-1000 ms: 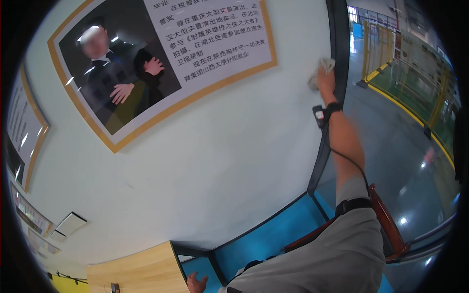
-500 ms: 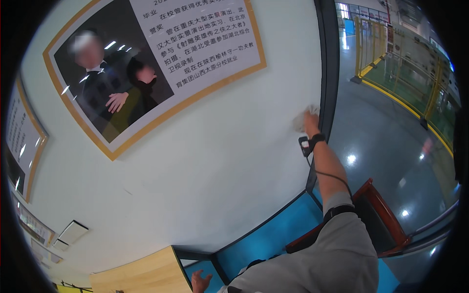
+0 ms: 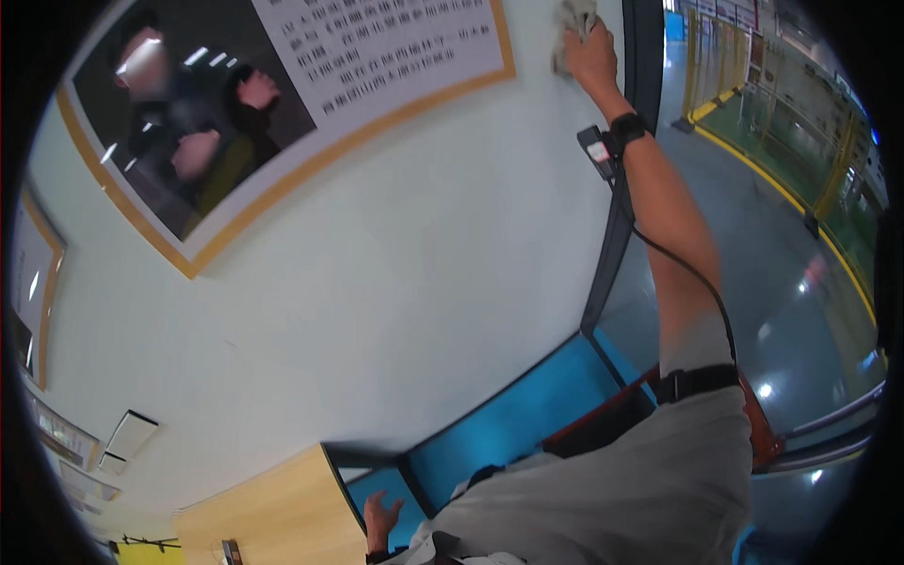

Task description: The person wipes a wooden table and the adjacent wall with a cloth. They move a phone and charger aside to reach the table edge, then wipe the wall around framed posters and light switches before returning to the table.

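High up at the right end of the white wall (image 3: 405,264), my right hand (image 3: 593,61) presses a light grey cloth (image 3: 573,28) against the surface, close to the dark frame edge (image 3: 642,75). Fingers are closed over the cloth, and the arm is stretched out. On that wrist sits a black strap with a small cabled device (image 3: 597,151). My left hand (image 3: 381,516) is low in view, beside the end of a light wooden panel. Its fingers are spread and nothing shows in them.
A gold-framed poster (image 3: 311,179) hangs left of the cloth. Below the wall are a blue panel (image 3: 518,395), a wooden surface (image 3: 264,504) and a dark red-framed chair (image 3: 603,414), partly behind my arm. Beyond the wall's edge, yellow fencing (image 3: 800,141) stands on a shiny floor.
My right hand has swept upward along the wall with the cloth, beside the dark edge, and the arm has straightened. My left hand has risen slightly. The view has shifted a little.
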Available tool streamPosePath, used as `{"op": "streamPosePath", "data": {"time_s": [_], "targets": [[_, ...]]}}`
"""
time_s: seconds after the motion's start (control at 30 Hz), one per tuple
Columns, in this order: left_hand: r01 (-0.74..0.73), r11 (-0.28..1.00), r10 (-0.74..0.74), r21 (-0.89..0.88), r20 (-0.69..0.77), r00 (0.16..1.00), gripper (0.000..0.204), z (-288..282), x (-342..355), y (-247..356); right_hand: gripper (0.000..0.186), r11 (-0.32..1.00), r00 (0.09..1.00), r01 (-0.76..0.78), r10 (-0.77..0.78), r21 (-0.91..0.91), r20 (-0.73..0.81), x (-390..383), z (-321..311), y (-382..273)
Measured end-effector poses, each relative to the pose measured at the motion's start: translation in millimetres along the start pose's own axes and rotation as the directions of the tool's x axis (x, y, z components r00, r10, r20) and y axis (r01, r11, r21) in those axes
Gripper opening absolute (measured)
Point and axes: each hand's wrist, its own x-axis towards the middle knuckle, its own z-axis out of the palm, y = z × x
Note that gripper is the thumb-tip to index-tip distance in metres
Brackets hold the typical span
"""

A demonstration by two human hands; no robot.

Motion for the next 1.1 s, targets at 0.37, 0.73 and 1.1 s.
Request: {"op": "streamPosePath", "data": {"time_s": [0.37,0.73,1.1], "targets": [[0.191,0.981,-0.185,-0.019,0.169,0.968,0.059,-12.8,-30.1,34.4,0.046,0.746,0.803,-0.587,0.587,0.314,0.106,-189.1,12.7,149.4],[0.197,0.98,-0.196,0.005,0.159,0.968,0.058,-12.3,-49.6,25.4,0.045,0.198,0.308,-0.928,0.885,0.317,0.348,-389.6,21.9,82.9],[0.251,0.963,-0.247,-0.093,0.055,0.967,0.049,-31.1,-76.2,10.3,0.047,0.736,0.836,-0.542,0.426,0.405,0.345,-323.9,15.8,-76.0]]}}
